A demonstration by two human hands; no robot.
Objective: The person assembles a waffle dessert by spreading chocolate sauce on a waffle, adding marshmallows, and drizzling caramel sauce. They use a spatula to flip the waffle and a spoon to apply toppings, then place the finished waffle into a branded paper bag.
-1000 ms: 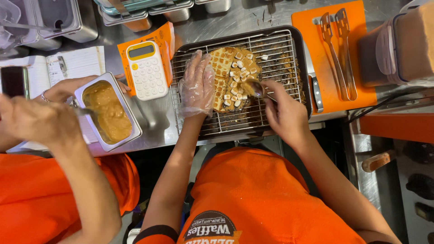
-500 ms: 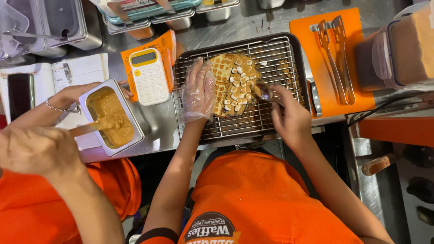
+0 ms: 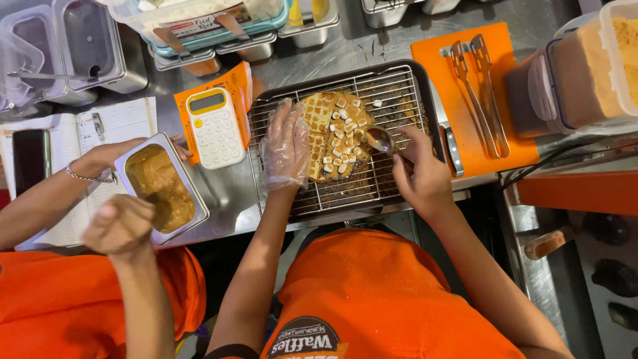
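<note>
Centre of the frame, on a wire rack (image 3: 392,179) set over a dark tray: one waffle (image 3: 335,136), which we judge light, crisp at the edges and easily broken, best steadied flat from the side or lifted from beneath, not pinched at a corner. Its toppings look loose and would roll off if we tilted it.

Appearance: golden-brown, deep square grid, roughly round, scattered with small white and tan cubes; darker crumbs lie under the rack.

Hands: our left hand (image 3: 284,146), in a clear plastic glove, rests open and flat against the waffle's left edge. Our right hand (image 3: 419,174) is closed around the handle of a metal spoon (image 3: 380,139), whose bowl sits at the waffle's right edge.

Nearby items:
- white calculator (image 3: 214,126) on orange card, left of the rack;
- steel tub of tan paste (image 3: 161,187), lower left, held by a co-worker's hand, the other hand a raised fist;
- metal tongs (image 3: 480,86) on an orange board, upper right;
- open notebook, far left.
</note>
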